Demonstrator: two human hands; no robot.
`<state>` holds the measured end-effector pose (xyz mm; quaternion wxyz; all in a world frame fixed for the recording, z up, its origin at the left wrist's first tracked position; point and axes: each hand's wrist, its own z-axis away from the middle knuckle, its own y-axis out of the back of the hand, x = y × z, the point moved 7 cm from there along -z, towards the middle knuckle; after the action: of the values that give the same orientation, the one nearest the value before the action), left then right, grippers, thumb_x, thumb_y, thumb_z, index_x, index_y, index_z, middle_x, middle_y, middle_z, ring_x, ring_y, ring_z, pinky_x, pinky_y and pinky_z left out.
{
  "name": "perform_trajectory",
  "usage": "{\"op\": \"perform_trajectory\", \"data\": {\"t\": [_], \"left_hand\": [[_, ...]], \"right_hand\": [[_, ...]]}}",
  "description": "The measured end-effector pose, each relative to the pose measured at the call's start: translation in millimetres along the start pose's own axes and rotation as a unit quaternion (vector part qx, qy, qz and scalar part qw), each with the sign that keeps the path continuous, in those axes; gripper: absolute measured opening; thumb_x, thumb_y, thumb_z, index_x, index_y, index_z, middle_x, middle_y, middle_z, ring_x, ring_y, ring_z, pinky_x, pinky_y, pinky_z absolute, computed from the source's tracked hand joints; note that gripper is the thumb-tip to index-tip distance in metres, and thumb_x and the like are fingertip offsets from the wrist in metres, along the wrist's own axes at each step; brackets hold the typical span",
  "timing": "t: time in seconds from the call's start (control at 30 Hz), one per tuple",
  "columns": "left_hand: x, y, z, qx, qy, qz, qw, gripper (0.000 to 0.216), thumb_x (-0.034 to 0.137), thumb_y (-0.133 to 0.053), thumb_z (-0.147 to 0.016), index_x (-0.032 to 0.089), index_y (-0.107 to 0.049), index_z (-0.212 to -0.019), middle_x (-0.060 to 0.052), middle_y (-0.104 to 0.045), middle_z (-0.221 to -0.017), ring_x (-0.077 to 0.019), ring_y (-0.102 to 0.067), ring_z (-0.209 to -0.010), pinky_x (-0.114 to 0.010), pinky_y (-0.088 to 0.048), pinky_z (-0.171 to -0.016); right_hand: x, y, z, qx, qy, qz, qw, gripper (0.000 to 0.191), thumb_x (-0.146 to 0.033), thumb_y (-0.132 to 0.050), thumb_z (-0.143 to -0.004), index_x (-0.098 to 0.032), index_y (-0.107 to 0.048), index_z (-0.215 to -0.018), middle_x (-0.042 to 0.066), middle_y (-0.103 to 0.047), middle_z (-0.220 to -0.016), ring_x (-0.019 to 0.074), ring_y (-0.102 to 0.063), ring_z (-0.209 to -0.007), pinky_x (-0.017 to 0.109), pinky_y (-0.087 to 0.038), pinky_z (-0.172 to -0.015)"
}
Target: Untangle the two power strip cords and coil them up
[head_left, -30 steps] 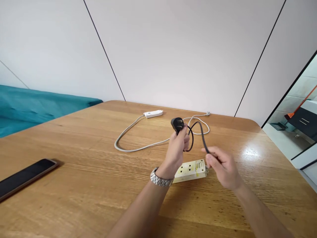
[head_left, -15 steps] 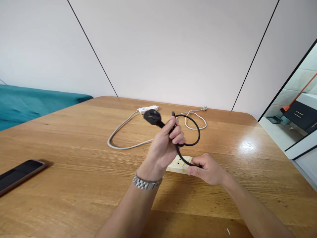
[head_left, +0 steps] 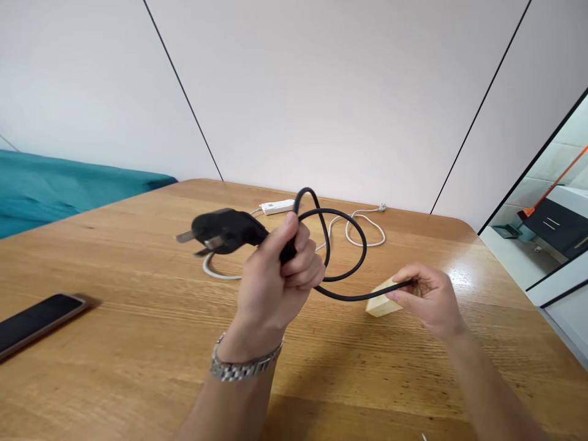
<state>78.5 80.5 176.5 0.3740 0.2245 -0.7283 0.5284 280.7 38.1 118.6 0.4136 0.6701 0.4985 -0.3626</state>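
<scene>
Black cable point(head_left: 346, 297), looped in the air above the table point(head_left: 160, 318), between the two hands. The left hand point(head_left: 278, 275), with a metal-link bracelet point(head_left: 243, 367) at its wrist, has its grip closed about the cable just behind the black plug point(head_left: 219, 231), whose metal prongs point leftward. The right hand point(head_left: 425, 300) has its grip closed in a pinch on the cable beside a yellowed power strip point(head_left: 382, 301); whether the strip touches the tabletop cannot be told. The surface is brown wood, grained lengthwise, with a bright reflection near its right edge. Toward the far edge lie a white power strip point(head_left: 278, 207) and a pale cord point(head_left: 379, 242); a dark phone point(head_left: 37, 324) lies at left. Behind rises a white wall point(head_left: 321, 92) with dark seams. Beyond the table at left is a teal seat point(head_left: 68, 190); at right, an opening shows a dark cabinet point(head_left: 558, 214) and an orange pole point(head_left: 560, 174).
</scene>
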Motion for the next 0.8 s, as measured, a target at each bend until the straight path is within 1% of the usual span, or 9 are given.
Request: {"op": "perform_trajectory", "data": {"t": [0.1, 0.17, 0.23, 0.3, 0.43, 0.53, 0.63, 0.73, 0.8], "left_hand": [[-10.7, -7.7, -0.9, -0.029, -0.023, -0.097, 0.995, 0.043, 0.040, -0.067, -0.078, 0.017, -0.040, -0.053, 0.009, -0.021, -0.043, -0.0026, -0.017, -0.036, -0.016, -0.015, -0.037], [-26.8, -11.8, -2.9, -0.030, -0.003, -0.147, 0.989, 0.044, 0.039, -0.073, -0.072, 0.018, -0.038, -0.055, 0.009, -0.024, -0.046, -0.0020, -0.017, -0.038, -0.016, -0.012, -0.037], [-48.3, -15.6, -5.8, -0.030, 0.034, -0.178, 0.983, 0.045, 0.040, -0.076, -0.067, 0.019, -0.037, -0.059, 0.010, -0.024, -0.048, -0.0018, -0.016, -0.040, -0.015, -0.011, -0.037], [-72.6, -21.6, -8.0, -0.050, 0.079, -0.198, 0.976, 0.044, 0.043, -0.074, -0.068, 0.020, -0.037, -0.061, 0.010, -0.025, -0.049, -0.0023, -0.016, -0.040, -0.016, -0.012, -0.037], [-110.2, -33.4, -8.1, -0.106, 0.127, -0.214, 0.963, 0.038, 0.043, -0.067, -0.072, 0.018, -0.042, -0.060, 0.008, -0.030, -0.049, -0.0035, -0.020, -0.043, -0.018, -0.014, -0.039], [-122.5, -37.4, -7.1, -0.117, 0.123, -0.208, 0.963, 0.037, 0.047, -0.069, -0.071, 0.016, -0.049, -0.065, 0.007, -0.033, -0.052, -0.0047, -0.024, -0.045, -0.019, -0.020, -0.042], [-125.1, -41.6, -5.6, -0.137, 0.099, -0.166, 0.971, 0.049, 0.063, -0.070, -0.065, 0.017, -0.056, -0.075, 0.002, -0.047, -0.063, -0.0087, -0.038, -0.056, -0.021, -0.032, -0.051], [-125.8, -45.7, -2.3, -0.197, 0.099, -0.148, 0.964, 0.060, 0.073, -0.068, -0.059, 0.017, -0.058, -0.078, -0.001, -0.052, -0.071, -0.0117, -0.043, -0.063, -0.024, -0.038, -0.057], [-123.4, -49.4, 0.4, -0.259, 0.097, -0.159, 0.948, 0.062, 0.071, -0.073, -0.053, 0.017, -0.059, -0.078, -0.001, -0.050, -0.070, -0.0114, -0.041, -0.063, -0.024, -0.036, -0.056]], "right_hand": [[-22.4, 9.4, 2.7, 0.024, 0.095, 0.155, 0.983, 0.004, -0.021, -0.068, -0.071, -0.021, -0.065, -0.074, -0.002, -0.058, -0.060, 0.0115, -0.047, -0.054, 0.026, -0.037, -0.053], [-38.9, 9.1, 6.8, 0.040, 0.188, 0.228, 0.955, 0.007, -0.015, -0.060, -0.071, -0.021, -0.061, -0.070, -0.003, -0.055, -0.057, 0.0113, -0.046, -0.053, 0.029, -0.037, -0.057], [-54.0, 6.3, 14.6, 0.055, 0.284, 0.249, 0.924, 0.011, -0.010, -0.054, -0.068, -0.021, -0.056, -0.067, -0.004, -0.053, -0.055, 0.0113, -0.045, -0.051, 0.031, -0.035, -0.060], [-64.0, 2.1, 22.9, 0.051, 0.349, 0.244, 0.903, 0.012, -0.009, -0.051, -0.066, -0.021, -0.053, -0.068, -0.004, -0.053, -0.056, 0.0118, -0.046, -0.051, 0.033, -0.033, -0.062], [-75.8, -6.4, 32.5, 0.018, 0.404, 0.239, 0.883, 0.013, -0.011, -0.047, -0.064, -0.022, -0.052, -0.068, -0.004, -0.053, -0.055, 0.0114, -0.045, -0.048, 0.033, -0.031, -0.061], [-79.1, -8.3, 31.0, 0.020, 0.385, 0.241, 0.891, 0.014, -0.011, -0.046, -0.064, -0.022, -0.053, -0.068, -0.004, -0.051, -0.053, 0.0115, -0.045, -0.047, 0.031, -0.032, -0.058], [-73.2, -4.4, 23.9, 0.058, 0.309, 0.228, 0.922, 0.016, -0.009, -0.046, -0.066, -0.022, -0.054, -0.068, -0.003, -0.054, -0.056, 0.0119, -0.047, -0.050, 0.029, -0.036, -0.056], [-61.6, 5.8, 19.3, 0.135, 0.217, 0.190, 0.948, 0.015, -0.008, -0.047, -0.066, -0.021, -0.054, -0.067, -0.003, -0.058, -0.059, 0.0121, -0.051, -0.053, 0.027, -0.040, -0.054], [-53.8, 9.7, 17.4, 0.160, 0.164, 0.158, 0.960, 0.014, -0.009, -0.047, -0.064, -0.021, -0.053, -0.066, -0.003, -0.058, -0.058, 0.0117, -0.052, -0.053, 0.025, -0.041, -0.051]]}}
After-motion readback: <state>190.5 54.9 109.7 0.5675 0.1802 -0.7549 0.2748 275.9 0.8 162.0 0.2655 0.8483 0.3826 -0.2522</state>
